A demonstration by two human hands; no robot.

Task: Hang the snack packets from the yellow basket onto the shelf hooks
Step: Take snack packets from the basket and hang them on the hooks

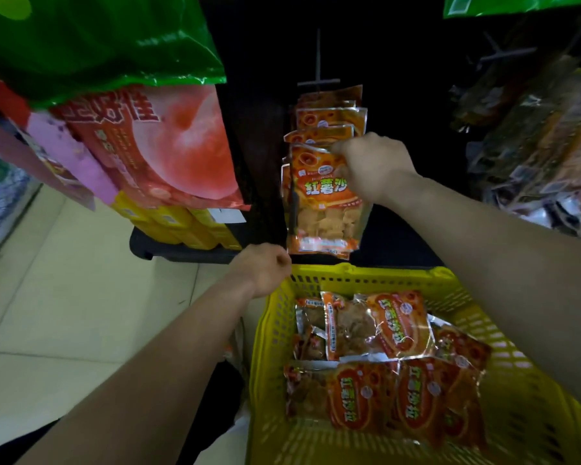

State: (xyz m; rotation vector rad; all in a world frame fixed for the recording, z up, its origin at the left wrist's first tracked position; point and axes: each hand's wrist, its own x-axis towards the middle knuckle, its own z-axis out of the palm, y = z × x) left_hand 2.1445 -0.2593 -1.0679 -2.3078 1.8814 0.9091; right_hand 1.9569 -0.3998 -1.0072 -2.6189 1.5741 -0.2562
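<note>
On the far hook [318, 72], several snack packets [322, 203] already hang, and my right hand [374, 166] pinches the front one's top. My left hand [265, 268], fingers [284, 263] curled on nothing, hovers beside the near yellow basket [349, 273], where many packets [399, 330] wait.

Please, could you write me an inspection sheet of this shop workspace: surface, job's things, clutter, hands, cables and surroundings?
Surface: pale tiled floor; dark shelf base above it.
Job's things: yellow basket below the shelf hook; orange snack packets lie loose in it; more hang in a row on the hook.
Clutter: nothing seen.
Hands: right hand pinches the top of the front hanging packet; left hand is curled, holding nothing, beside the basket's far left corner.
Cables: nothing seen.
Surroundings: peach-printed bag and green bag hang at left, yellow boxes below them; dark packets at right.
</note>
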